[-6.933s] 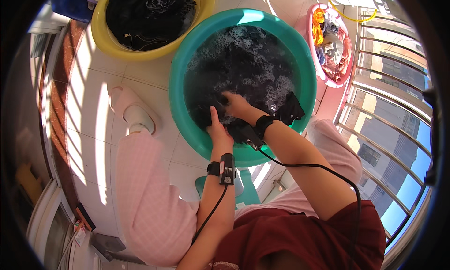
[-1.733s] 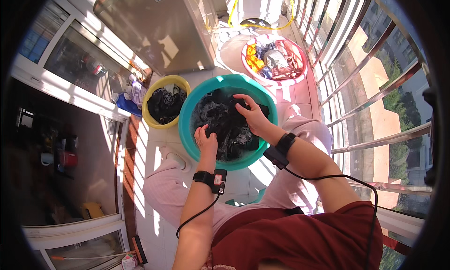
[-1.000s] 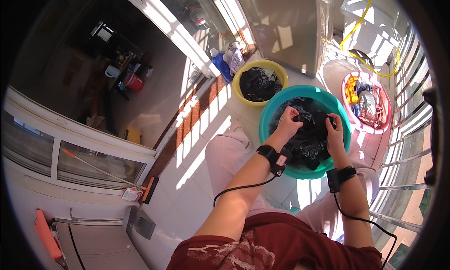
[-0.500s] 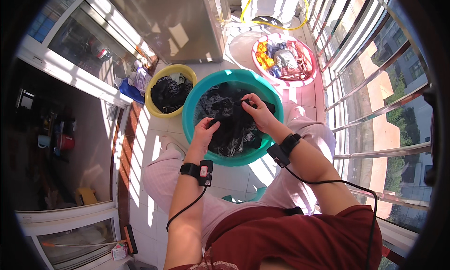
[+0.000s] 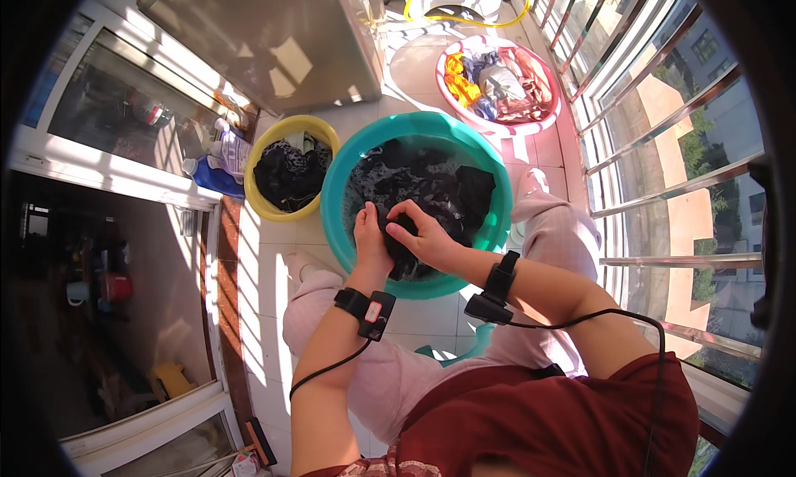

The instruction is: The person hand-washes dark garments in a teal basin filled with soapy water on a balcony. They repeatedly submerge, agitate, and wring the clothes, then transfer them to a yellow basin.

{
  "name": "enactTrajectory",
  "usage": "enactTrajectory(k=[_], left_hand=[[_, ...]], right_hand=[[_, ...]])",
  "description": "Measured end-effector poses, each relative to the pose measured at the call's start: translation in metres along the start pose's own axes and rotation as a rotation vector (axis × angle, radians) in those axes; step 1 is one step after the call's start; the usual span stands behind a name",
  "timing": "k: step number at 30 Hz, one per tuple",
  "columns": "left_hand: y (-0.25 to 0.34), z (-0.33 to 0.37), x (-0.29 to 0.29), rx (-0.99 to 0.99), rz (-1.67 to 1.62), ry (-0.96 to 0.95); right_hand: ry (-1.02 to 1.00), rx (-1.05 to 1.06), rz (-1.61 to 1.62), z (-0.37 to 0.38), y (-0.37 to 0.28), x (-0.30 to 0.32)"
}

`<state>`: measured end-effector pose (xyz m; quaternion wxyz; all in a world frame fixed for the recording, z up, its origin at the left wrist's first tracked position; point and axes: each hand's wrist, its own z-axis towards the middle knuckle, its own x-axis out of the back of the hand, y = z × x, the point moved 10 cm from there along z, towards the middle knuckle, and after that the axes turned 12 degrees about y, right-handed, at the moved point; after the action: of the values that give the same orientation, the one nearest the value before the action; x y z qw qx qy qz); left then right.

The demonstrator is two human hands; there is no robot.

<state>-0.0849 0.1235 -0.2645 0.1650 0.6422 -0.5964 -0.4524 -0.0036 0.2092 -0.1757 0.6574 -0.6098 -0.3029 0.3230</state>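
A large teal basin (image 5: 332,199) stands on the floor between my knees, with dark wet laundry in sudsy water. At its near left side, my left hand (image 5: 371,241) is closed on a black cloth (image 5: 405,268), its fingers pointing up. Right beside it, my right hand (image 5: 427,241) curls around the same cloth from the other side, thumb and fingers bent over a bunched part. The lower part of the cloth hangs into the basin. What garment it is cannot be made out. Another black piece (image 5: 475,193) rises above the water at the basin's right.
Left of the basin is a yellow tub (image 5: 251,183) of dark clothes, near a blue detergent bottle (image 5: 217,176). A pink basket (image 5: 554,112) of coloured clothes stands at the far right. A metal-barred window (image 5: 647,261) runs along the right; a doorway opens left.
My right hand has moved left and nearer to me, joining my left hand. The cloth that was stretched between them is now bunched together. My view has shifted slightly.
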Motion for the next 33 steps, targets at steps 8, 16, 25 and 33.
enactTrajectory(k=[8, 16, 25, 33], left_hand=[[-0.049, 0.006, -0.009, 0.302, -0.051, 0.140], [-0.046, 0.014, -0.003, 0.275, -0.182, 0.073], [-0.056, 0.020, -0.009, 0.325, -0.115, 0.027], [-0.051, 0.015, -0.009, 0.386, -0.080, 0.039]], right_hand=[[0.141, 0.131, -0.331, 0.041, 0.047, 0.004], [0.208, 0.116, -0.312, 0.049, 0.045, -0.004], [0.374, -0.019, -0.358, 0.055, 0.045, 0.017], [0.366, 0.070, -0.441, 0.049, 0.016, 0.018]])
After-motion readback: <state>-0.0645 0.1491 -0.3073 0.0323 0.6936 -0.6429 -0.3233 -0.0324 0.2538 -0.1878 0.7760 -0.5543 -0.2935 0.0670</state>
